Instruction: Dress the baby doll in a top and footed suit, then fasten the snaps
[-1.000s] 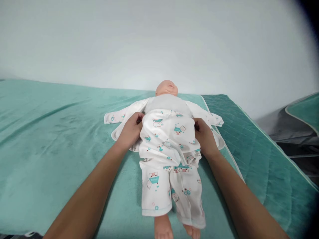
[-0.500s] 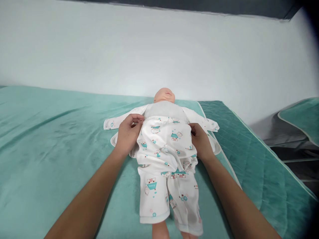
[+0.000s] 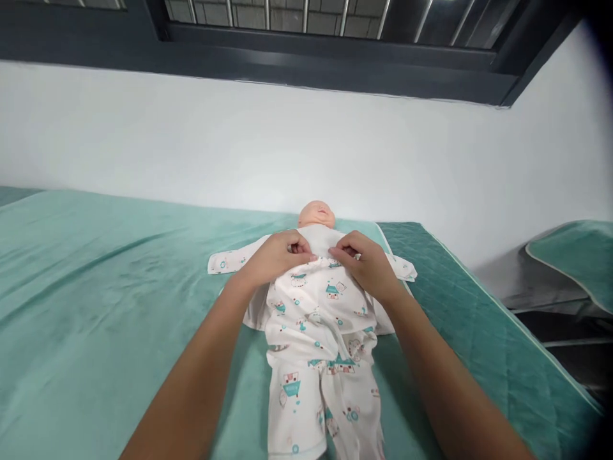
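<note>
- At six o'clock, white printed trousers (image 3: 311, 319) dress a doll (image 3: 316, 214).
- Left hand (image 3: 272, 260) at their eleven, right hand (image 3: 371, 268) at one; fingers (image 3: 306, 258) touch waistband (image 3: 323, 262), pinch unclear.
- Cloth seems light, soft; best held by waistband.

Across the green quilted bed (image 3: 483, 358) lies a paler sheet (image 3: 119, 358), creased toward the left. On that sheet a doll (image 3: 317, 215) rests face up, its shirt (image 3: 237, 259) sleeves spread to both sides.

Bare hands (image 3: 275, 257), bare tapering forearms (image 3: 201, 370)
</note>
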A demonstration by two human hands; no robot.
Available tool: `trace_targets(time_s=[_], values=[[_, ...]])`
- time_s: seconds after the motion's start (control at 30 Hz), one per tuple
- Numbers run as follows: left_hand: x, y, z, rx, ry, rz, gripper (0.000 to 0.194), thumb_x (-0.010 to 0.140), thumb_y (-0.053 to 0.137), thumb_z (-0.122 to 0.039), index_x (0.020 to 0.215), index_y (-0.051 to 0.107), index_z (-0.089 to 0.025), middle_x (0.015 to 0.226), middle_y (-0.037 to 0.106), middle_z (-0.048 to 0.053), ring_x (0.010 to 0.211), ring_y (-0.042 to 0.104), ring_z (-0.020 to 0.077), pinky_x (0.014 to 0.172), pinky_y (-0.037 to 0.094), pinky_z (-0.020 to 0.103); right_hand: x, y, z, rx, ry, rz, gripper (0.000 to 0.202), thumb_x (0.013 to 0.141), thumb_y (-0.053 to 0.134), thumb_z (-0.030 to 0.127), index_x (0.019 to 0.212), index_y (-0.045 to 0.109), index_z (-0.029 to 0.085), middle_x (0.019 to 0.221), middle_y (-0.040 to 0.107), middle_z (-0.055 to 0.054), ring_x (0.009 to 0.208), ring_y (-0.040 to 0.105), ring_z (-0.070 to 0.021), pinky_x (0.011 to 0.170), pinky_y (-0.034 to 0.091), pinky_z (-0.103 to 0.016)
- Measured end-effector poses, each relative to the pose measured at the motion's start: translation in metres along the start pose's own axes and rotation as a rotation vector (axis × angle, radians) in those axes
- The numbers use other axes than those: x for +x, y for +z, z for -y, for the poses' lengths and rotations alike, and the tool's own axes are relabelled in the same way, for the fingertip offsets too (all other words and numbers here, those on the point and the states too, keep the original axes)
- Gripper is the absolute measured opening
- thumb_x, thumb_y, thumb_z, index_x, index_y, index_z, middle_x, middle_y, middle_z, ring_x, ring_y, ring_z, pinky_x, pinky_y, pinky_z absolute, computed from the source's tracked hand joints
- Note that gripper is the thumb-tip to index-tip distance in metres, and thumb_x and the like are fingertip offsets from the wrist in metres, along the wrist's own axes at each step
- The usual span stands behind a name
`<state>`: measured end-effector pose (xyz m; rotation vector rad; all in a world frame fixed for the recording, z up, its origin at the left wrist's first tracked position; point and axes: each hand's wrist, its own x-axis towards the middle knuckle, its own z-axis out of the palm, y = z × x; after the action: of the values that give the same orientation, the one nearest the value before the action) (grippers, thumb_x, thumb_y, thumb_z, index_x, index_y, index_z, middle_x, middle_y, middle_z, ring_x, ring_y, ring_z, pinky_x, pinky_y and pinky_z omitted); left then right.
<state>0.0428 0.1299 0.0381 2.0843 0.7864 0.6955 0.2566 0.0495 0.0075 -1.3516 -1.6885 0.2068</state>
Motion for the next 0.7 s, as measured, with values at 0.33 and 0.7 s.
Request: trace_targets(time_s=[0.33, 0.7], values=[[-0.010, -0.001, 0.015, 0.135, 0.133, 0.009, 0.018, 0.085, 0.065, -0.038, 0.081, 0.057, -0.022, 0.102, 0.056, 0.002, 0.101, 0.052, 0.0194, 0.086, 0.042, 0.032, -0.006, -0.016, -0.005, -0.022, -0.020, 0.255, 0.022, 0.085, 0.070, 0.039, 0.077, 0.056, 0.024, 0.130, 0.054, -0.003, 0.125, 0.043, -0.0254, 0.099, 0.040, -0.042], [0.029, 0.019, 0.031, 0.168, -0.014, -0.202, 0.020, 0.093, 0.048, -0.041, 0.086, 0.044, -0.023, 0.079, 0.056, -0.001, 0.073, 0.051, 0.0172, 0.068, 0.034, 0.030, 0.027, 0.003, -0.024, 0.048, 0.138, 0.115, 0.026, 0.093, 0.052, 0.044, 0.076, 0.051, 0.024, 0.092, 0.069, -0.002, 0.084, 0.058, -0.0194, 0.078, 0.043, -0.034]])
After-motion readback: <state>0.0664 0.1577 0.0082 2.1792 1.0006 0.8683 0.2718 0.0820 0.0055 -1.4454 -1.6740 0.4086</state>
